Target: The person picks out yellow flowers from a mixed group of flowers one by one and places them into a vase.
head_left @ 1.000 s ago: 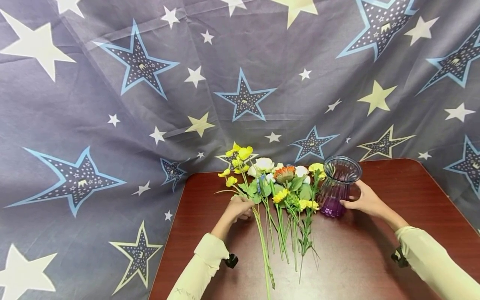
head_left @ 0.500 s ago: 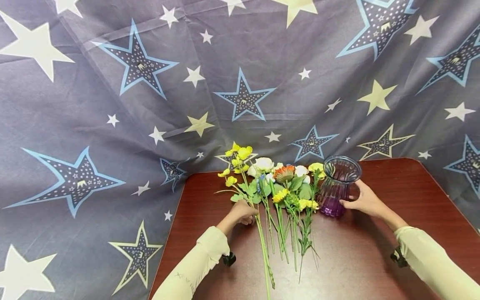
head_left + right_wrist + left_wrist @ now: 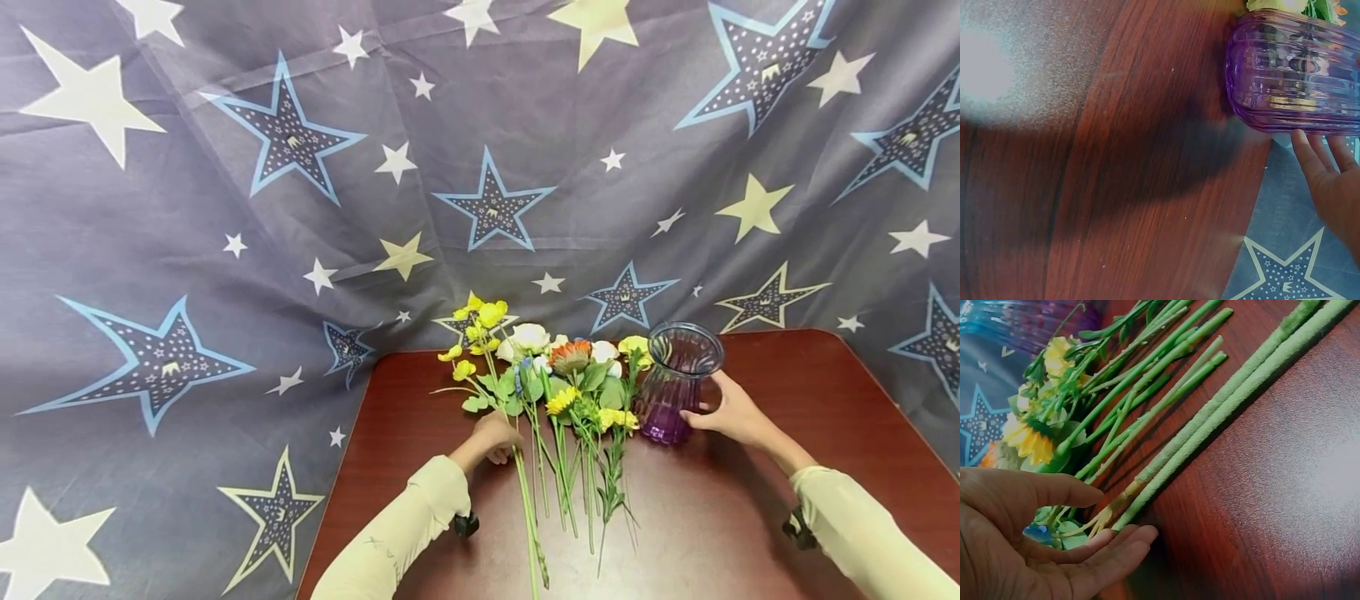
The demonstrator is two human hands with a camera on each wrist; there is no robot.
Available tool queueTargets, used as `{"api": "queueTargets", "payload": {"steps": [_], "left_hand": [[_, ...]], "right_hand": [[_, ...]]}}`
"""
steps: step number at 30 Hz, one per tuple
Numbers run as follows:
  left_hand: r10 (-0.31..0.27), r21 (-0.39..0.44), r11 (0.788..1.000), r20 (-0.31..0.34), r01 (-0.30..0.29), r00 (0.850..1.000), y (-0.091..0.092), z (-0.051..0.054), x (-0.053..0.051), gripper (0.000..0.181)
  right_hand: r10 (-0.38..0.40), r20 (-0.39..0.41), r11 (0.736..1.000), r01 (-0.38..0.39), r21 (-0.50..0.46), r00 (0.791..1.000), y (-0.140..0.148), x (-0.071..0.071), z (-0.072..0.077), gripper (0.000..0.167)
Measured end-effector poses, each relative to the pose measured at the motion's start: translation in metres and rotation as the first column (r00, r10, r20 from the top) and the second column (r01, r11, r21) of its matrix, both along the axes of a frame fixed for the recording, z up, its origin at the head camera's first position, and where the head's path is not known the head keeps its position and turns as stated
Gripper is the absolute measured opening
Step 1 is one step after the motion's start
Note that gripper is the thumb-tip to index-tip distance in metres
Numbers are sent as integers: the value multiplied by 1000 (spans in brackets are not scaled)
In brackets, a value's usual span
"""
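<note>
My left hand (image 3: 495, 437) is at the stems of the yellow flowers (image 3: 480, 333), at the left end of a row of artificial flowers. In the left wrist view, two thick green stems (image 3: 1210, 428) run between the thumb and slightly bent fingers (image 3: 1129, 550), with a gap left between thumb and fingertips. A ribbed glass vase (image 3: 678, 375), purple at its base, stands upright right of the flowers. My right hand (image 3: 738, 412) touches the vase's right side. In the right wrist view, fairly straight fingers (image 3: 1310, 156) rest their tips against the glass.
White flowers (image 3: 528, 337), an orange flower (image 3: 572, 357) and small yellow flowers (image 3: 562, 400) lie side by side, stems toward me. They rest on a reddish-brown table (image 3: 787, 500). A star-patterned cloth (image 3: 337, 208) hangs behind the table's far edge.
My left hand has slid a little toward me and to the right along the stems. The right hand and vase stay in place. The head view has tipped slightly.
</note>
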State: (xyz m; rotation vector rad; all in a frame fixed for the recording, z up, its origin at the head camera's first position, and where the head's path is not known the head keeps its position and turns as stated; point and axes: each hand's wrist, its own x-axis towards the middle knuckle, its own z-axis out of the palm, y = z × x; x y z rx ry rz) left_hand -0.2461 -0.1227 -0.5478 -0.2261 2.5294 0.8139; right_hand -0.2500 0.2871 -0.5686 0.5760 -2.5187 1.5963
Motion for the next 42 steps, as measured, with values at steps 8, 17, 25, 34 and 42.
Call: {"api": "queueTargets", "payload": {"steps": [8, 17, 25, 34, 42], "left_hand": [[-16, -21, 1000, 2, 16, 1000, 3, -10, 2, 25], [-54, -104, 993, -41, 49, 998, 8, -16, 5, 24], [-38, -202, 979, -63, 25, 997, 12, -22, 0, 26], [1, -56, 998, -90, -6, 996, 6, -20, 5, 35], [91, 169, 983, -99, -73, 991, 2, -18, 10, 19]], "right_hand": [[-1, 18, 1000, 1, -14, 1000, 3, 9, -3, 87], [-10, 20, 1000, 10, -22, 1000, 4, 12, -3, 83], [-5, -14, 999, 4, -41, 1000, 1, 9, -1, 79], [-1, -15, 1000, 0, -30, 1000, -3, 3, 0, 81], [-1, -25, 1000, 0, -29, 1000, -2, 3, 0, 81]]}}
